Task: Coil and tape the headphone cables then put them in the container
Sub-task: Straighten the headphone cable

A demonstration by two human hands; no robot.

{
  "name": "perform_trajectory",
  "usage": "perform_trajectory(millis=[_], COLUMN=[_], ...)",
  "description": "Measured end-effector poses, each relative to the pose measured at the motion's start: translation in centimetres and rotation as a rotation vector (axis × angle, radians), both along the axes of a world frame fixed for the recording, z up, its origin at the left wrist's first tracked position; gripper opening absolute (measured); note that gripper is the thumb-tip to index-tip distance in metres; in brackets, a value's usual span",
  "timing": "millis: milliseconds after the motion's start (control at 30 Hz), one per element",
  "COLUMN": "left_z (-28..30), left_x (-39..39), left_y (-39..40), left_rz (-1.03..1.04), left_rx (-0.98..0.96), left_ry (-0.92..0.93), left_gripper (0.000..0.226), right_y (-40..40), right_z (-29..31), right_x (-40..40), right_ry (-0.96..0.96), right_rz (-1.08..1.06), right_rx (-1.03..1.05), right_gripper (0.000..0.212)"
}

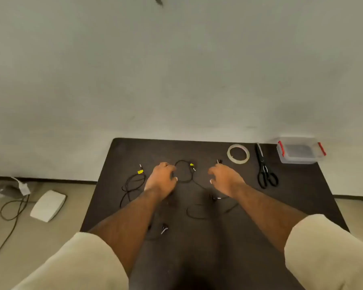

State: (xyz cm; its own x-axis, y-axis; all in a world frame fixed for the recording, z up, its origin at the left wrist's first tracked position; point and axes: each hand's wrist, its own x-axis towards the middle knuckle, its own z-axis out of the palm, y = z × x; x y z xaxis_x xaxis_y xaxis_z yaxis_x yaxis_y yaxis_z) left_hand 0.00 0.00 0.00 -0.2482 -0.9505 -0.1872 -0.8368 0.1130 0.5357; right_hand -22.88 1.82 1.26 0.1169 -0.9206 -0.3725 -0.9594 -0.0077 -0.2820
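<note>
On the dark table [291, 206], your left hand [162, 178] rests with curled fingers at the edge of a loop of headphone cable [183, 171] near the middle; whether it actually pinches the cable is hard to tell from this angle. Your right hand [225, 178] hovers just beside it, fingers loosely bent, holding nothing. A second cable [132, 184] lies loose toward the left edge, and more cable [197, 212] trails toward the near edge. Nothing looks coiled or taped yet. Along the far edge sit the tape roll [238, 154] and scissors [265, 168], both untouched, and the clear container [300, 150] sits at the far right corner, apparently holding no cables. Nearly the whole job remains.
</note>
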Motion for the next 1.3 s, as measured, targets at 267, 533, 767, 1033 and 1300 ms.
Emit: perform_trajectory(millis=[267,533,767,1033,1300], left_z=[-6.0,-7.5,-7.3,-8.3,-4.4], left_x=[-3.4,-4.5,-5.3,-6.3,-5.1], left_y=[1.5,-1.2,-6.6,-9.9,-8.3], left_rz=[-0.075,0.106,0.114,0.169,0.201], left_rx=[0.202,0.126,-0.030,0.176,0.022], left_ry=[-0.038,0.044,-0.169,-0.395,0.085], left_gripper=[0.025,0.017,0.021,0.021,0.024], right_y=[0.6,-2.3,-6.7,-8.1,-8.8], right_z=[-6.0,-8.2,-8.6,-10.1,-5.3], right_x=[-3.6,-0.8,1.5,1.2,0.1], right_ry=[-0.108,-0.236,-0.352,-0.356,-0.592], right_rz=[-0.176,-0.146,-0.232,-0.272,-0.390], right_rx=[0.140,0.073,0.000,0.025,-0.245], right_gripper=[0.030,0.024,0.019,0.019,0.040])
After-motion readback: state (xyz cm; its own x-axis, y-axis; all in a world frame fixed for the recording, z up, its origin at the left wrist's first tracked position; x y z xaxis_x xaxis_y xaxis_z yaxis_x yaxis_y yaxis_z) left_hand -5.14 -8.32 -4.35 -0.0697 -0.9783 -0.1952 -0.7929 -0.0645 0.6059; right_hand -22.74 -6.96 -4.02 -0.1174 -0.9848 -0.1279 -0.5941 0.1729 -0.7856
